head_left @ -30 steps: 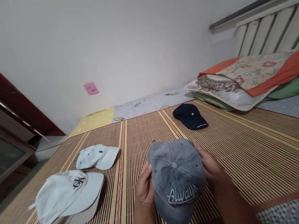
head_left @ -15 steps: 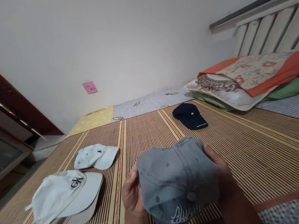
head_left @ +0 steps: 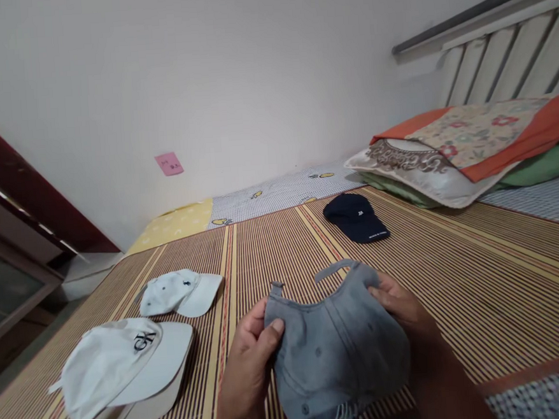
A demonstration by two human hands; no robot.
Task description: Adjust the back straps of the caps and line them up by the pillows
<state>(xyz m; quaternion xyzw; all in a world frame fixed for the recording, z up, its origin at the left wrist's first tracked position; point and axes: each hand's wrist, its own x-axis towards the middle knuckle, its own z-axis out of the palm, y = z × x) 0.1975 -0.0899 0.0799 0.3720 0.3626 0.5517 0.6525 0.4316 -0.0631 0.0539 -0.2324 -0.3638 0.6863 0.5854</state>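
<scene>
A grey-blue cap (head_left: 340,349) hangs between my hands above the striped mat, its back opening upward and the two ends of its strap apart. My left hand (head_left: 251,358) pinches the cap's left edge, thumb on the near side. On the right edge, near the strap, my right hand (head_left: 404,309) is closed with its thumb over the fabric. White lettering shows low on the cap, partly cut off by the lower fold. Beyond it lies a navy cap (head_left: 354,217).
Left on the mat (head_left: 268,255) are a small white cap (head_left: 170,292) and stacked caps, a white one (head_left: 113,368) on top. Back right, a pillow (head_left: 425,174) lies under an orange floral cloth (head_left: 484,131) near a radiator (head_left: 512,53). A pink note (head_left: 169,163) is on the wall.
The grey-blue cap has tipped, so its back opening and strap ends now show and its lettering is lower. My left thumb has moved onto the fabric.
</scene>
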